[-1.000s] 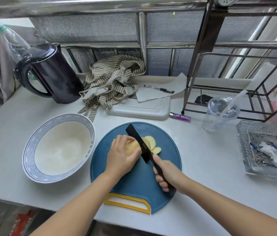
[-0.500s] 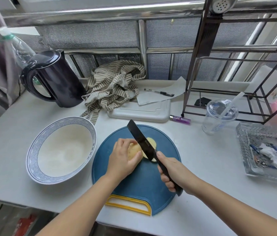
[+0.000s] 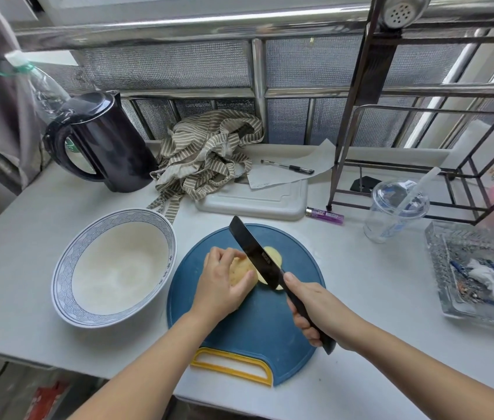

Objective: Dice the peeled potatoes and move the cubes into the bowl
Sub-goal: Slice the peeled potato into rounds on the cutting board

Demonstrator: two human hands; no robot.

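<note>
The right hand (image 3: pixel 315 310) is gripping the black flat-tipped knife (image 3: pixel 254 256), blade running toward eleven o'clock across the pale peeled potato (image 3: pixel 239 269), which the left hand (image 3: pixel 218 286) is clamping on the round blue plastic board (image 3: pixel 248 328); the blue-rimmed white bowl (image 3: pixel 118 268) is sitting at nine o'clock.

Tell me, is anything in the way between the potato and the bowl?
Nothing visible is. Only bare board lies between the potato and the bowl beside it. The left hand holds the potato from that side.

Blue board (image 3: pixel 245 328), black knife (image 3: pixel 254 256), potato (image 3: pixel 239 271) seemingly yellow.
</note>
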